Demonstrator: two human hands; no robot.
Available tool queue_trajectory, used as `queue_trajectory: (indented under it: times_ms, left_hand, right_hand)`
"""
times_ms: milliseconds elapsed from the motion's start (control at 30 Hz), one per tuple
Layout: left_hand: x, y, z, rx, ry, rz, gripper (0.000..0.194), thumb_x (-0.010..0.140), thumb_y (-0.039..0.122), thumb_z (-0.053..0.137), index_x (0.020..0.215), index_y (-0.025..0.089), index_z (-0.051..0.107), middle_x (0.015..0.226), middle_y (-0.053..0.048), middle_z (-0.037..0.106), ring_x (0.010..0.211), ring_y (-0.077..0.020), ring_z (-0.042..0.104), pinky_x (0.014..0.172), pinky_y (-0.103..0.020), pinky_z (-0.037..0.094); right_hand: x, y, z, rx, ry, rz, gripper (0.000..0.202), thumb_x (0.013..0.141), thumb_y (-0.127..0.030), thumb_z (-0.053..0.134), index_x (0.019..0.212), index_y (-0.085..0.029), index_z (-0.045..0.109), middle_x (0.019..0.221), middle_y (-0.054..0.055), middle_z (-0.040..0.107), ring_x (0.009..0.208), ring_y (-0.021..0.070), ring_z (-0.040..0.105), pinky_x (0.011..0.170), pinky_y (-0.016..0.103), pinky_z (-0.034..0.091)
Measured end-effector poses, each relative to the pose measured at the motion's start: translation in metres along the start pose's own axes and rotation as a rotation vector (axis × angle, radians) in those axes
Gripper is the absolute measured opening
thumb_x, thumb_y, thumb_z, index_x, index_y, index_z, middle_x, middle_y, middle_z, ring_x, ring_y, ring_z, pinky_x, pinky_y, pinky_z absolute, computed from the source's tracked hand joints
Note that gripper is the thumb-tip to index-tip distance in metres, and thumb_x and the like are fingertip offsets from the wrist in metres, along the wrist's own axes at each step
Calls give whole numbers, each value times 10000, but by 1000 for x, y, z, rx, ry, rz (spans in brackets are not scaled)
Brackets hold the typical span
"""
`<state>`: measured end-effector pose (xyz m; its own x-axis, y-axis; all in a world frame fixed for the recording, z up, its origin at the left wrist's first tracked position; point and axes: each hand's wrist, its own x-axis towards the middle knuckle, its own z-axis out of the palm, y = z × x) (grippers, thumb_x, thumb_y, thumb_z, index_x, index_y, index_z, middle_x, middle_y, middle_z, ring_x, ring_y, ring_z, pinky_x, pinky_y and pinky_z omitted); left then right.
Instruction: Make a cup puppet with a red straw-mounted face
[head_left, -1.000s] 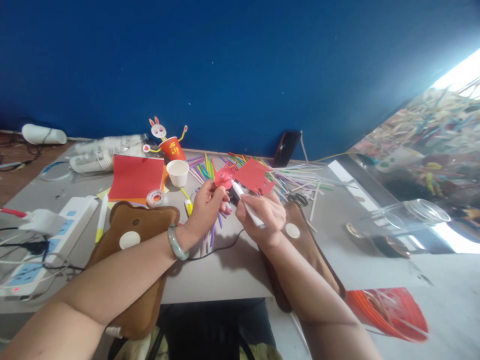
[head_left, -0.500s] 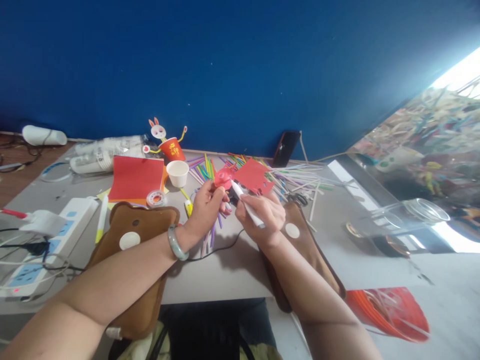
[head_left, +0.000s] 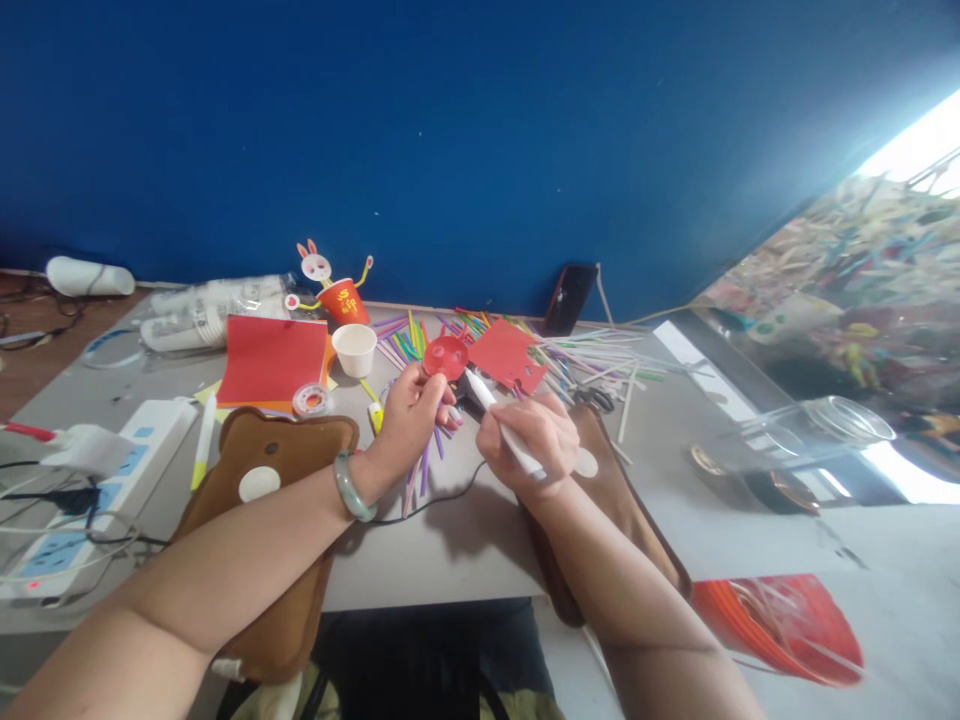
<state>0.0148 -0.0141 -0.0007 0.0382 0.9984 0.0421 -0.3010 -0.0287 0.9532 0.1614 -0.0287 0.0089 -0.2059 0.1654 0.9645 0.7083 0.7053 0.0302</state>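
Between the thumb and fingers of my left hand [head_left: 412, 405] is a small red paper cutout [head_left: 445, 356], roughly round, with faint marks on its face. My right hand [head_left: 536, 435] grips a white marker pen [head_left: 504, 430] whose tip points up and left, just beside the cutout's right edge. Behind the pen lies a red paper sheet [head_left: 510, 352] with pieces cut from its edge. Colourful pipe cleaners [head_left: 409, 340] are spread on the table behind both hands. A white paper cup [head_left: 355, 349] stands left of the cutout.
A bunny figure on a red cup [head_left: 343, 301] stands at the back, near red paper [head_left: 274, 360] and a tape roll [head_left: 312, 399]. Brown pads [head_left: 277, 540] lie under my forearms. A power strip [head_left: 112, 490] is left; scissors [head_left: 595, 397], a phone [head_left: 570, 299] and a clear jar [head_left: 802, 435] are right.
My right hand and the pen have drawn back slightly down and right, so the tip is off the cutout. The cutout is now turned more face-on, showing more of its surface.
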Motion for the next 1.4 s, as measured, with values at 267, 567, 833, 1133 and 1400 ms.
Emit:
queue_trajectory:
  times_ms: [267, 567, 833, 1133, 1400]
  left_hand:
    - [1, -3, 0, -32, -6, 16, 95, 883, 257, 522, 814, 193, 533, 663, 38, 557, 515, -73, 542, 535, -214, 508]
    - [0, -5, -1, -56, -20, 18, 76, 877, 262, 542, 837, 196, 541, 689, 36, 563, 527, -73, 544, 541, -216, 506]
    - [1, -5, -1, -44, -26, 29, 93, 881, 262, 537, 823, 190, 534, 701, 35, 559, 530, -69, 547, 538, -215, 512]
    - [1, -2, 0, -26, -17, 20, 104, 871, 251, 516, 788, 191, 533, 666, 34, 539, 511, -73, 530, 526, -218, 524]
    - [2, -4, 1, -70, -18, 21, 68, 862, 254, 535, 823, 200, 521, 712, 33, 555, 513, -68, 508, 516, -215, 511]
  right_hand:
    - [-1, 2, 1, -14, -72, -2, 229, 771, -107, 693, 960, -203, 606, 674, -19, 697, 519, 123, 635, 588, 269, 474]
    - [-2, 2, 2, -14, -107, 27, 233, 773, -111, 710, 962, -206, 611, 675, -19, 706, 542, 127, 655, 609, 265, 479]
    - [-1, 2, 3, -27, -86, 32, 207, 793, -129, 695, 958, -214, 604, 679, -19, 706, 535, 126, 653, 597, 266, 482]
    - [3, -3, 1, 34, -44, -7, 242, 764, -85, 668, 956, -215, 599, 678, -24, 706, 512, 117, 631, 564, 266, 472]
    - [0, -1, 3, 4, -49, 20, 204, 791, -132, 672, 958, -218, 595, 697, -13, 716, 528, 128, 649, 572, 267, 486]
